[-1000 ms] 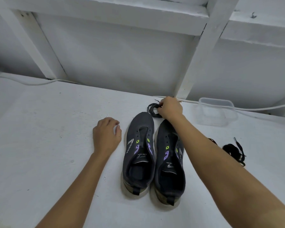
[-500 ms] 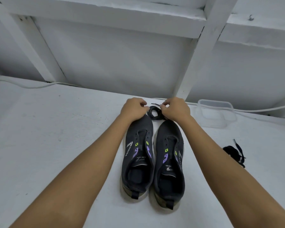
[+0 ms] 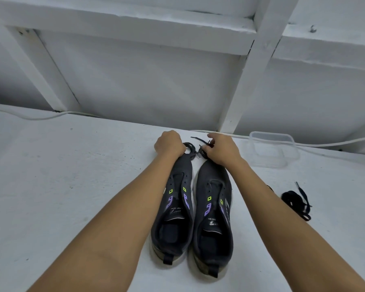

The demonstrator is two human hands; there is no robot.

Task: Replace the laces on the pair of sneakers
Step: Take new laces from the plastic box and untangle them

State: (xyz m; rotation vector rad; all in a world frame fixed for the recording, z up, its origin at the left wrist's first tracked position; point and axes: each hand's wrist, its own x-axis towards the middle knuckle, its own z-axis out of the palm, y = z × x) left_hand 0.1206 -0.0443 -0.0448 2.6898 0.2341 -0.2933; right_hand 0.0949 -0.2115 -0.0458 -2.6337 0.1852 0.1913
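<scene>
Black lace bundle (image 3: 195, 149) lies on the desk (image 3: 72, 186) just past the toes of the sneakers (image 3: 193, 211); left hand (image 3: 169, 144) curls tightly round one loop, right hand (image 3: 220, 149) pinches the other strands, fingertips hidden behind the knuckles

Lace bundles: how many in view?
2. One black coiled lace bundle lies beyond the sneaker toes, held between the left hand and right hand; another black lace bundle lies loose at right. More may be hidden under the arms.
</scene>
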